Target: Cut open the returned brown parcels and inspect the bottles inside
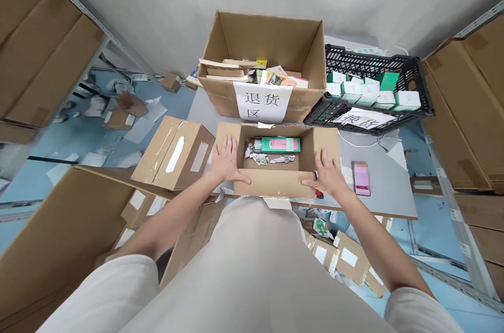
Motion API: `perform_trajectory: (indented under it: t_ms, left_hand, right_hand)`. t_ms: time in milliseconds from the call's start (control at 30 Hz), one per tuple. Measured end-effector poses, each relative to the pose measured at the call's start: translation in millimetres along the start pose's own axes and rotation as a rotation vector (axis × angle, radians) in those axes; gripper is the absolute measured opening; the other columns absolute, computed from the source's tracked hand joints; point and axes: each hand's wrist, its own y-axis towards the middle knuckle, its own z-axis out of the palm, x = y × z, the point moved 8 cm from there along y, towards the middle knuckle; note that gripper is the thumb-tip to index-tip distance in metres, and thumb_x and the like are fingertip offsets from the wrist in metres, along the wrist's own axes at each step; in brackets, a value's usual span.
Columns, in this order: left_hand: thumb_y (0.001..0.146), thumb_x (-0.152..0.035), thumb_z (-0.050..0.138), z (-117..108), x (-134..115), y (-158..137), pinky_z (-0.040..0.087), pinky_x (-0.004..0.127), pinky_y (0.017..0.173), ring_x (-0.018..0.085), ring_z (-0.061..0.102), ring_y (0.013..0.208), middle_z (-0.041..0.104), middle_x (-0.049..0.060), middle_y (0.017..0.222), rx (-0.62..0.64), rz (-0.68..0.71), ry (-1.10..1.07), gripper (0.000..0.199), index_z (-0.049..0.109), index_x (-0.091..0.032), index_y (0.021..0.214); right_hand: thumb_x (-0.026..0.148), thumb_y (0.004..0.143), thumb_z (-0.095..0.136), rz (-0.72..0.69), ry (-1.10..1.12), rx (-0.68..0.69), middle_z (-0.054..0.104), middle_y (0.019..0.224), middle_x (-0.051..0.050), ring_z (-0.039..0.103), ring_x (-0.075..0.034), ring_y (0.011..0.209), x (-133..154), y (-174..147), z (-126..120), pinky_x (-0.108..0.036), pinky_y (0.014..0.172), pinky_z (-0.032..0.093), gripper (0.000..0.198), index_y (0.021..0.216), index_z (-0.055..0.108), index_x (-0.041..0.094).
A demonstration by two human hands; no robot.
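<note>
An open cardboard box (275, 184) stands at the table's front edge, its flaps folded outward. My left hand (226, 160) lies on the left flap, fingers spread, with the thumb reaching over the front flap. On the right flap rests my right hand (327, 175), also spread, its thumb touching the front flap's end. Inside the box a narrow green carton with a pink picture (280, 144) lies on its side. Crumpled paper (260, 158) sits in front of it on the box floor. A small red and black object (318, 194) is partly hidden beneath my right hand.
Behind stands a large carton (303, 104) of books with a paper sign. A black crate (423, 86) holds several green-white boxes. A phone (361, 178) lies on the table (388, 199) at right. A taped box (169, 154) is at left; parcels (352, 258) lie below.
</note>
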Motion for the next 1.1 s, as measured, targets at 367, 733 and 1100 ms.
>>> perform_trajectory:
  t_ms: [367,733,1100]
  left_hand:
    - [0.046,-0.080,0.067,18.6,6.5,1.6,0.008,0.060,0.115,0.043,0.002,0.146,0.003,0.031,0.156,-0.120,-0.022,-0.197,0.148,0.000,0.002,0.150]
    - [0.051,-0.076,0.068,16.6,5.2,-0.8,0.007,0.063,0.114,0.044,0.002,0.146,0.005,0.028,0.157,-0.085,-0.019,-0.236,0.141,0.002,-0.003,0.151]
    - [0.057,-0.066,0.073,14.0,-6.8,-12.3,0.005,0.072,0.107,0.046,0.004,0.145,0.007,0.019,0.160,-0.067,-0.001,-0.255,0.106,0.034,-0.025,0.147]
  right_hand:
    - [0.031,0.090,0.049,-0.073,-0.200,-0.061,0.027,0.153,-0.027,0.024,-0.040,0.142,21.2,18.0,-37.1,-0.062,0.109,0.019,0.066,0.148,0.025,0.009]
    - [0.010,0.074,0.069,-0.456,-0.422,0.412,0.024,0.156,-0.015,0.031,-0.034,0.136,183.8,176.5,58.3,-0.048,0.102,0.034,0.072,0.139,0.044,0.027]
    - [0.015,0.075,0.067,-0.394,-0.450,0.435,0.045,0.134,-0.024,0.054,-0.033,0.110,145.6,186.4,92.7,-0.044,0.090,0.040,0.064,0.136,0.047,0.021]
